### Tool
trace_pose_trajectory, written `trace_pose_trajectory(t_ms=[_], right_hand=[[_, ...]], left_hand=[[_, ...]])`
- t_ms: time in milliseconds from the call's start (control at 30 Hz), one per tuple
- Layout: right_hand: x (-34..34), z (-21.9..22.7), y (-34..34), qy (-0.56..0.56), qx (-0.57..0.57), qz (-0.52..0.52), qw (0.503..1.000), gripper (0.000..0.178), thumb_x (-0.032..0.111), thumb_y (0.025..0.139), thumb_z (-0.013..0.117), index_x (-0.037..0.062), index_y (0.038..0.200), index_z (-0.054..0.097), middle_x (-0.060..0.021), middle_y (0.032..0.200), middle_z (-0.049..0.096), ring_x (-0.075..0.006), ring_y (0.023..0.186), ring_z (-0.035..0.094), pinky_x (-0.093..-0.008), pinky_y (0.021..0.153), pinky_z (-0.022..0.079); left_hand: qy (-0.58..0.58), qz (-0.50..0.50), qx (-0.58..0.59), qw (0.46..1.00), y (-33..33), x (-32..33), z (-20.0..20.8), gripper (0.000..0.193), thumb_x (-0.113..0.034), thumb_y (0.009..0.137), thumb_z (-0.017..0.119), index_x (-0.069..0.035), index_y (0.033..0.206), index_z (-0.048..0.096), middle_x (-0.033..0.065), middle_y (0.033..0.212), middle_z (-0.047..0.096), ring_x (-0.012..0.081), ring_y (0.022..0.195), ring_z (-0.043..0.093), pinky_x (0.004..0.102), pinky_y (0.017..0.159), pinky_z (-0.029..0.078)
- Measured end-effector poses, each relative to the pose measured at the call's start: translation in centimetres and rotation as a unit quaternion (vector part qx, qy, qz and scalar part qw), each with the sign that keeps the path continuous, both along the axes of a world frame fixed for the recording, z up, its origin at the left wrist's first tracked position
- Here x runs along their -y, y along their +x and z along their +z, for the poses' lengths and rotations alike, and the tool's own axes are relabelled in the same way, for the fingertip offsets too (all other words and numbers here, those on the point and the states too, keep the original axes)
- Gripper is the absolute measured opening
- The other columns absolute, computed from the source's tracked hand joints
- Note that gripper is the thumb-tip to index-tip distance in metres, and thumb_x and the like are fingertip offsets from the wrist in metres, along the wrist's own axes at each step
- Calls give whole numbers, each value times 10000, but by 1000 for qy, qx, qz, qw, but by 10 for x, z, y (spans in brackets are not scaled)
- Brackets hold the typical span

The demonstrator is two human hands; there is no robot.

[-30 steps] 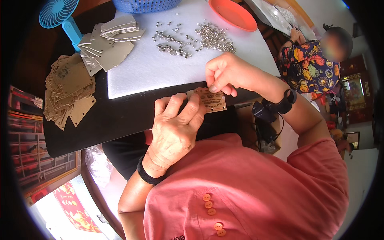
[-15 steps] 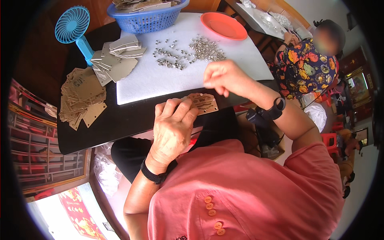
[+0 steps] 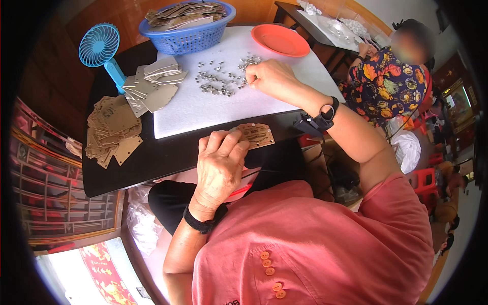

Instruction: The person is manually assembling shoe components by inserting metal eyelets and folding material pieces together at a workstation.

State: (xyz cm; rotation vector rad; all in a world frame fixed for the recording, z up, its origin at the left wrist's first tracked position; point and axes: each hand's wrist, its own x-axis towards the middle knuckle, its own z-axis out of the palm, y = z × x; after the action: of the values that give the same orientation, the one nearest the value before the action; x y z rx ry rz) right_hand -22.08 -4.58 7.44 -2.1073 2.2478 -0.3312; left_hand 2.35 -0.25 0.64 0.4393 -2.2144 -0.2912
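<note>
card [image 3: 259,135] is brown, flat and darkly printed.

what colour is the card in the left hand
Light brown card, printed darker; best in the head view.

From here I count two hands on the worker, a left hand [image 3: 219,162] and a right hand [image 3: 272,76], with two bands [image 3: 197,222], one at each wrist. One board [image 3: 258,137] sits in the left hand; the others come in three lots: one brown heap [image 3: 114,122], one grey heap [image 3: 158,97] and one basket load [image 3: 188,16], too overlapped to number. The metal bits [image 3: 216,89] make two patches, dozens at least. I see one fan [image 3: 99,46], one basket [image 3: 190,40], one plate [image 3: 280,40], one mat [image 3: 183,114], one near desk [image 3: 168,155], one far desk [image 3: 299,18] and five buttons [image 3: 267,263].
</note>
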Motion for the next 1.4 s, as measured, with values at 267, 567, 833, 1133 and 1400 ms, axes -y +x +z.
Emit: trace_pose_trajectory(t_ms=[267,567,833,1133,1400], right_hand=[[-3,-1,-17,-4,41,4,999,71,165,800,680,109,844,677,-77,742,677,-277,733,656,-402,652,471],[4,-2,-14,-19,37,33,999,66,171,796,692,115,828,677,-50,738,678,-232,688,636,-383,632,458],[6,-3,-17,-24,24,83,996,80,142,778,702,96,835,671,-64,732,672,-243,691,633,-395,636,455],[-34,22,17,47,150,106,982,50,100,807,676,67,830,646,-36,609,588,-156,526,545,-341,509,410],[-48,17,40,199,344,31,917,46,38,817,690,12,802,656,10,538,502,-59,462,428,-252,418,331]], left_hand=[[2,-1,6,1000,1,-1,3,242,-46,752,707,-74,992,687,68,1116,663,269,1010,598,398,826,438],[3,3,4,1000,1,0,2,236,-51,750,711,-78,983,688,52,1117,677,263,1001,599,390,812,435],[7,0,-2,1000,2,-1,3,198,-47,767,716,-83,958,680,39,1141,684,260,986,602,378,812,436],[9,8,2,1000,2,-1,5,208,-58,750,723,-81,953,686,66,1103,643,276,969,586,391,788,437],[11,-1,-6,1000,3,0,2,215,-53,742,720,-85,953,693,66,1076,633,276,976,587,392,785,437]])
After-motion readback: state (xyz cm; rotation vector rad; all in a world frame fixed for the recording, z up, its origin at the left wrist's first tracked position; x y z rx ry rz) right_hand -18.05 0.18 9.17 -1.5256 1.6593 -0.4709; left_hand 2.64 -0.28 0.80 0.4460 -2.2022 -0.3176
